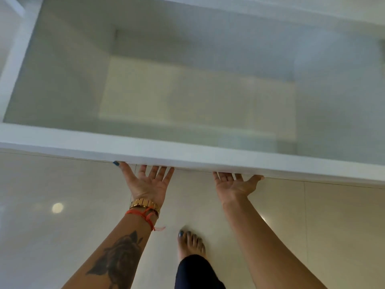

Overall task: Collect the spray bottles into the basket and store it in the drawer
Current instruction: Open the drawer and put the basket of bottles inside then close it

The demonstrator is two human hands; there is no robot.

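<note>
Both arms reach forward, palms up. The left hand (149, 182) spreads its fingers, tips tucked out of sight, thumb out to the side; its wrist wears a gold watch (144, 205) and an orange thread (145, 215) (a dark tattoo (119, 259) marks the forearm). The right hand (234, 185) mirrors it, fingertips hidden. A bare foot (191, 244) stands between.

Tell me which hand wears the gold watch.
The left hand: a gold watch and orange thread sit at its wrist, while the right hand has a bare wrist.
</note>
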